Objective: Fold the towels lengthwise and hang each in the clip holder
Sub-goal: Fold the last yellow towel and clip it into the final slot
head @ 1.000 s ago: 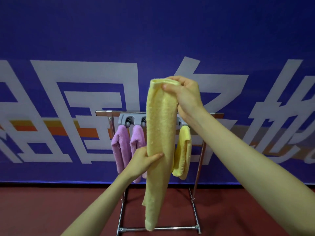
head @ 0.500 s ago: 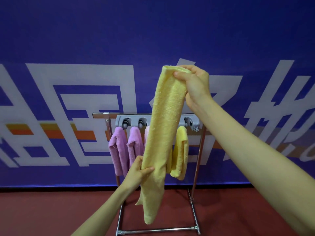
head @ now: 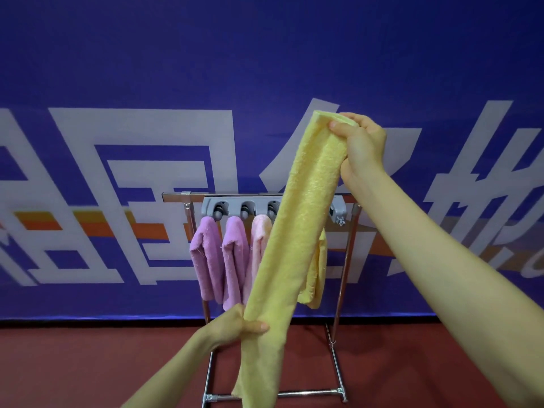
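Head view: nearest, the left hand pinches the folded yellow towel low down, thumb across its front. The right hand grips its top end, fingers curled round it. Its long axis slants from lower left to upper right. Behind, the clip holder on the metal rack carries four: two purple towels, one pink towel, one hung yellow towel.

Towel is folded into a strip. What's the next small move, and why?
Probably slide the left hand down the yellow towel to its lower end: the right hand pinches the top, but the tail below the left grip hangs free. The purple towels on the clip holder hang doubled, so both ends need gathering.
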`<action>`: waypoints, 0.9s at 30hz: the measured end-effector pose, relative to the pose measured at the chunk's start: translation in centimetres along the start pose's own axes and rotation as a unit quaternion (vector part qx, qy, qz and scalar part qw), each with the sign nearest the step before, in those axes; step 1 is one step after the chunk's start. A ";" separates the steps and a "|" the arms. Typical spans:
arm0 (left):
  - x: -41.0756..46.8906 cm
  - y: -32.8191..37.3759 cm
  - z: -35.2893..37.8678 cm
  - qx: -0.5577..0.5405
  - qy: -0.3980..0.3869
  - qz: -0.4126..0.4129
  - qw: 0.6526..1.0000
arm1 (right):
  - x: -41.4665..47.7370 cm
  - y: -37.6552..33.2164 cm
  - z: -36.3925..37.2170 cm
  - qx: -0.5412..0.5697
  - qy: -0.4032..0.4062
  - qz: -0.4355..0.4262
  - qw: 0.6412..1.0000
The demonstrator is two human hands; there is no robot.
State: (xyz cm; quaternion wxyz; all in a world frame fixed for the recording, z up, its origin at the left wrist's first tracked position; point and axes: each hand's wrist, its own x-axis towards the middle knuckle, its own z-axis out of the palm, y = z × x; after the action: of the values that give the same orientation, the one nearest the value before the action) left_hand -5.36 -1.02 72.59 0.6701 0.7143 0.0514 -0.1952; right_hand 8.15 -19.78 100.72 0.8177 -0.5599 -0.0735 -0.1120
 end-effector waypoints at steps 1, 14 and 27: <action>-0.3 0.1 -0.2 -0.010 -0.005 0.001 1.000 | 0.3 0.2 -0.3 -0.003 0.008 -0.002 1.000; -1.6 10.7 0.9 -0.022 0.033 0.130 0.991 | -0.5 10.4 -7.4 -0.326 -0.014 0.114 0.938; -0.1 12.9 2.4 0.026 -0.061 0.118 0.991 | -8.8 16.0 -9.2 -0.036 -0.244 0.403 0.882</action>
State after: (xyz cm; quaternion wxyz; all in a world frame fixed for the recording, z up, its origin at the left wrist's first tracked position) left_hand -1.65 -4.57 84.67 0.6712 0.7196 -0.0794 -0.1595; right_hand 3.88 -21.92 80.83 0.7280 -0.5796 -0.0349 0.3644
